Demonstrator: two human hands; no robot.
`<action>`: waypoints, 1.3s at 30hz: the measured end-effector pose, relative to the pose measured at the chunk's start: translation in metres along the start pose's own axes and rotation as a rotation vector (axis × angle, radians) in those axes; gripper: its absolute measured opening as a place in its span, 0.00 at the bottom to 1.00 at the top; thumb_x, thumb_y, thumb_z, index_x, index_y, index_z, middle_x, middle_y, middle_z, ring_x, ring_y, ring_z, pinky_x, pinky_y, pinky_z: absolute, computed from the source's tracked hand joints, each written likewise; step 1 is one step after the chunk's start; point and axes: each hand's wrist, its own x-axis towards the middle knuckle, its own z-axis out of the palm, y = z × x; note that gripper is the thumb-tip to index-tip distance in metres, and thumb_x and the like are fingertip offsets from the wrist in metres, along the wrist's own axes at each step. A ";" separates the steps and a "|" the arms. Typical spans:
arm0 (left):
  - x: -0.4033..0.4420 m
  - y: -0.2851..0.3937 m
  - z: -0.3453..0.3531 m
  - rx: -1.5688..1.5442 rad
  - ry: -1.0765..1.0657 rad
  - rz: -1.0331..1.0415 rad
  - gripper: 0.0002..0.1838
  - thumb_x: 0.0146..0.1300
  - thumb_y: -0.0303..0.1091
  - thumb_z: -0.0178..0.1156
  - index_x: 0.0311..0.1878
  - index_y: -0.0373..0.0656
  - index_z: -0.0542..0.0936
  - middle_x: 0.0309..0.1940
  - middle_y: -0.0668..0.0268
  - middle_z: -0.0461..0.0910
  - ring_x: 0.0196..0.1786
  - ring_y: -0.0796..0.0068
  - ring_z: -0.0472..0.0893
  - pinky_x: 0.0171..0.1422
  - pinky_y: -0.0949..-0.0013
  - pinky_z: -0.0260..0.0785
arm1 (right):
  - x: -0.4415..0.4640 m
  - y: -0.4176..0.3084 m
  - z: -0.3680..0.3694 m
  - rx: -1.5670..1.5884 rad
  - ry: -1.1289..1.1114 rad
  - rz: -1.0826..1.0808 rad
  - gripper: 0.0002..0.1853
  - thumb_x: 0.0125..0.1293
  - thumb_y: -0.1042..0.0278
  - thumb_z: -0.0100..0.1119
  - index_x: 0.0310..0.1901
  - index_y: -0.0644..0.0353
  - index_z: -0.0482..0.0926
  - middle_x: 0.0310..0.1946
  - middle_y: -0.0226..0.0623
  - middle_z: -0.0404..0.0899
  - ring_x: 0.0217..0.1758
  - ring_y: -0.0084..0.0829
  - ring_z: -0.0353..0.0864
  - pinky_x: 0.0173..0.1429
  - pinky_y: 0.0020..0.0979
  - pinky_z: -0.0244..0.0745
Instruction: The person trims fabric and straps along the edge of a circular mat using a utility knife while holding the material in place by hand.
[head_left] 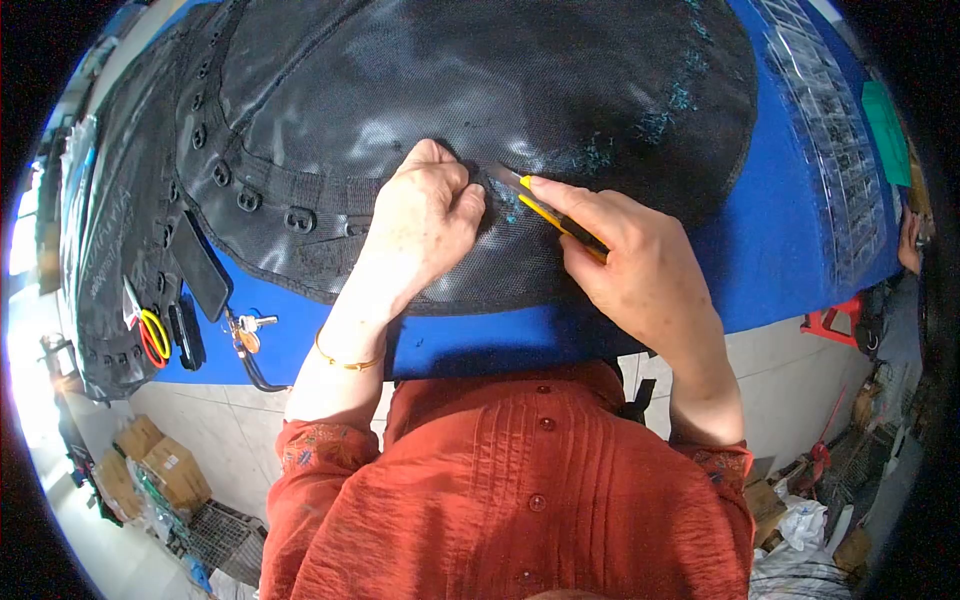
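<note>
A large black mesh sheet (330, 110) with a rounded edge spreads over the blue table (455, 350). Along a band on its left side run several black plastic loops (300, 219). My left hand (427, 215) is closed and pressed on the sheet, its fingertips hidden, so what they pinch does not show. In my right hand (630, 240) is a yellow-and-black utility knife (545, 212), its blade pointing up and left toward my left fingers, at or just above the mesh. Loose teal thread scraps (590, 155) lie on the sheet right of the blade.
At the left lie scissors (155, 335) with red and yellow handles, a dark flat phone-like slab (198, 265) and keys (258, 323). More black sheeting (110, 230) covers the left end. A clear plastic strip (830, 150) lies right. Cardboard boxes (172, 470) stand on the floor.
</note>
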 end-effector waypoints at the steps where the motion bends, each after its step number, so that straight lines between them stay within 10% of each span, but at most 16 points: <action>1: 0.000 0.000 0.000 0.003 0.000 0.005 0.10 0.61 0.28 0.66 0.28 0.33 0.77 0.33 0.56 0.75 0.37 0.56 0.79 0.46 0.61 0.72 | 0.000 0.001 0.000 0.000 0.001 0.000 0.23 0.60 0.76 0.63 0.59 0.51 0.80 0.36 0.41 0.83 0.36 0.44 0.85 0.40 0.42 0.81; 39: 0.001 0.008 -0.005 0.028 -0.034 -0.020 0.09 0.59 0.28 0.64 0.26 0.33 0.79 0.33 0.52 0.77 0.39 0.52 0.80 0.47 0.56 0.74 | -0.008 -0.007 -0.009 -0.035 -0.019 0.034 0.23 0.61 0.75 0.63 0.59 0.47 0.81 0.32 0.38 0.80 0.31 0.43 0.83 0.35 0.41 0.80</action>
